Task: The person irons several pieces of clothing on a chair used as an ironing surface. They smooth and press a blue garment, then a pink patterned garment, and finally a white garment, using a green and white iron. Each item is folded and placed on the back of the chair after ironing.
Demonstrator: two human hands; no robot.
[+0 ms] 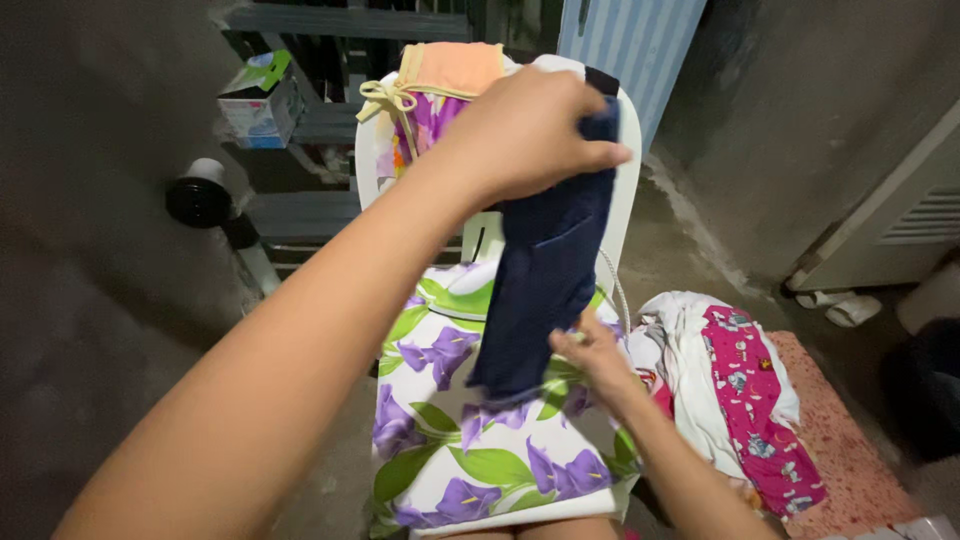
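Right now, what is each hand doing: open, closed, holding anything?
Left hand: closed on the top of the dark blue garment, held up.
Right hand: pinching the garment's lower edge.

The left hand (525, 130) covers the top edge of the dark blue garment (545, 290), so the grip there is not visible. The right hand (592, 352) sits partly behind the garment's lower edge; its fingertips cannot be made out. The white plastic chair (625, 190) is largely hidden under the floral cloth (470, 450) and the peach garment (450, 70). The floral cloth is cut off by the lower edge. The pink printed cloth (750, 400) lies on a pile whose lower part is hidden by the right forearm. The dark object at the right edge (935, 385) is too dim to identify.
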